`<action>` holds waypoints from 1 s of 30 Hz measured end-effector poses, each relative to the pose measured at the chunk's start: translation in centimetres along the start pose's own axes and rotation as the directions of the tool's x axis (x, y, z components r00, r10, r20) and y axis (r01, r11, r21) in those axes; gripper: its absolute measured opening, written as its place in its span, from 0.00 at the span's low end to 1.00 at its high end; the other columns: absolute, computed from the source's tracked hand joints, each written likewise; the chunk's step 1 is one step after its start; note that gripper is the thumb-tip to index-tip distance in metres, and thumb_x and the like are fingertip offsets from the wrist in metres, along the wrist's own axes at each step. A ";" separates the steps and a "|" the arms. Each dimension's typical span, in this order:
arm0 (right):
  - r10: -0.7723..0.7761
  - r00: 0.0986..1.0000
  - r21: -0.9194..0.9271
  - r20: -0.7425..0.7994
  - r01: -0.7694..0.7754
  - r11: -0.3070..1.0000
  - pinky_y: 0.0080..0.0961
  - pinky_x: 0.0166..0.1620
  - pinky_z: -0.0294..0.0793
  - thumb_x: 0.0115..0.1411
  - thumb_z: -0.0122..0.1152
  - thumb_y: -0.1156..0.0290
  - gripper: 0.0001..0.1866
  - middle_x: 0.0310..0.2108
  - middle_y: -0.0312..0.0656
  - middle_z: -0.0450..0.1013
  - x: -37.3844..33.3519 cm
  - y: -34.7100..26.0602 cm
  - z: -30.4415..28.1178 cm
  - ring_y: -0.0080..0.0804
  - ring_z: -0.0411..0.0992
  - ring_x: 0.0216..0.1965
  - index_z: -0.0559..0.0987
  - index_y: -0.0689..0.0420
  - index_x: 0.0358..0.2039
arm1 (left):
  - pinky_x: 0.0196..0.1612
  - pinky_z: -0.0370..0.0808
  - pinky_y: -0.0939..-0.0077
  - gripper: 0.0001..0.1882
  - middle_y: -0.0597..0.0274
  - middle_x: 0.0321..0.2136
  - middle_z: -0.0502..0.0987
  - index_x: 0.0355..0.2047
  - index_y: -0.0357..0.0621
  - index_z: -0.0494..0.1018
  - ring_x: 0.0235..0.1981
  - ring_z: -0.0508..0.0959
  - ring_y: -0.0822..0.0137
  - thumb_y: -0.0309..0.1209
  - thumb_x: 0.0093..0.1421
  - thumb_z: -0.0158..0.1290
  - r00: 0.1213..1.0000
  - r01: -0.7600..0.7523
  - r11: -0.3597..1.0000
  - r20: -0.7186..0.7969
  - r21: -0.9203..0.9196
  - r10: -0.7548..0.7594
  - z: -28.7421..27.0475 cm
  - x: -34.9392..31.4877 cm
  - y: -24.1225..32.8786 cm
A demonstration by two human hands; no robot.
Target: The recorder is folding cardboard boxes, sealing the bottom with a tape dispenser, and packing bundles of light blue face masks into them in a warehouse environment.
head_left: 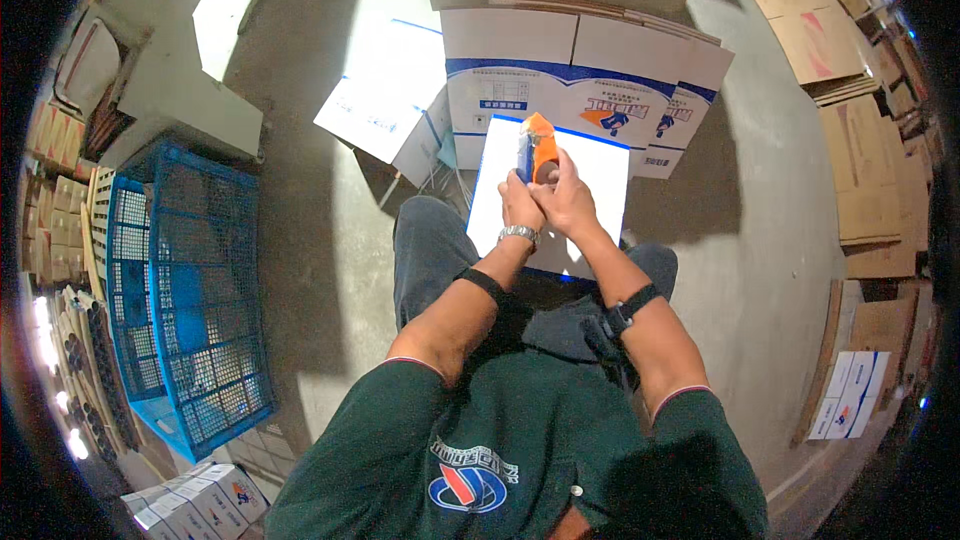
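Observation:
In the middle of the view, both my hands grip an orange and blue tool that looks like a hand tape dispenser (541,146). My left hand (520,204), with a metal watch band at the wrist, has its fingers closed at the blue side. My right hand (567,198) closes around the orange side, near a round brown part. The palms nearly touch, and some fingers are hidden. Beneath them lies a white carton panel (608,180) with blue edges, over my lap. Just beyond it stands a large white printed carton (510,40) with a blue band.
White carton flaps (385,90) stick out to the left of the large carton. A blue plastic crate (210,300) stands on the floor at left. Flattened brown cardboard (870,170) is stacked along the right. Folded printed cartons (200,500) lie at lower left, and a dark machine is at the far side.

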State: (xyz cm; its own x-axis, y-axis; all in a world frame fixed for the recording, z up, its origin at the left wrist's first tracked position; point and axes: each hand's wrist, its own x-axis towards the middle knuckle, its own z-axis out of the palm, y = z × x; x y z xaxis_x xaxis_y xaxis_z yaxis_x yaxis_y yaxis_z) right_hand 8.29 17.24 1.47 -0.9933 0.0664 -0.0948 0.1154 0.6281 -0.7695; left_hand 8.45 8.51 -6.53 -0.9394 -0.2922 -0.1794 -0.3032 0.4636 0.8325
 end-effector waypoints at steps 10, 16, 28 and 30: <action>-0.060 0.955 0.243 0.289 -0.013 0.970 0.30 0.53 0.70 0.44 0.70 0.70 0.48 0.48 0.53 0.72 5.8 7.8 -1.3 0.44 0.73 0.50 0.56 0.56 0.65 | 0.40 0.75 0.68 0.28 0.50 0.40 0.76 0.53 0.33 0.64 0.41 0.78 0.60 0.30 0.54 0.58 0.805 -0.080 0.963 0.554 -0.258 0.215 -3.2 1.0 -1.7; -0.125 0.786 0.496 0.605 -0.250 0.832 0.27 0.57 0.67 0.46 0.70 0.73 0.47 0.57 0.43 0.66 4.5 7.3 -9.8 0.29 0.68 0.54 0.57 0.61 0.65 | 0.33 0.74 0.72 0.29 0.55 0.30 0.78 0.51 0.33 0.67 0.27 0.76 0.69 0.51 0.68 0.38 0.710 0.635 0.551 0.690 -0.542 -0.139 -7.1 4.4 -1.3; -0.103 0.749 0.291 0.654 -0.124 0.949 0.26 0.58 0.63 0.43 0.71 0.65 0.39 0.51 0.42 0.72 6.6 7.7 -7.8 0.29 0.68 0.52 0.70 0.64 0.57 | 0.28 0.72 0.79 0.11 0.62 0.25 0.77 0.32 0.39 0.76 0.24 0.76 0.70 0.35 0.63 0.50 0.735 0.540 0.661 0.675 -0.522 -0.067 -3.7 5.1 0.3; -0.147 0.742 0.217 0.654 0.002 0.976 0.27 0.58 0.64 0.43 0.71 0.62 0.40 0.51 0.43 0.72 7.0 7.5 -7.7 0.31 0.69 0.52 0.71 0.64 0.57 | 0.28 0.73 0.78 0.11 0.62 0.25 0.77 0.31 0.39 0.76 0.25 0.76 0.70 0.34 0.63 0.51 0.747 0.534 0.663 0.660 -0.525 -0.078 -3.7 5.0 0.3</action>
State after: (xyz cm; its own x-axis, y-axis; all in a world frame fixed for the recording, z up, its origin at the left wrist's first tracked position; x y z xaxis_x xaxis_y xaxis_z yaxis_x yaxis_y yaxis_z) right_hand 2.18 28.44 -0.10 -0.7489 -0.5498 -0.3700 0.1124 0.4448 -0.8885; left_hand 4.24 4.09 -5.27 -0.7836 0.2977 -0.5453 -0.6183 -0.2879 0.7313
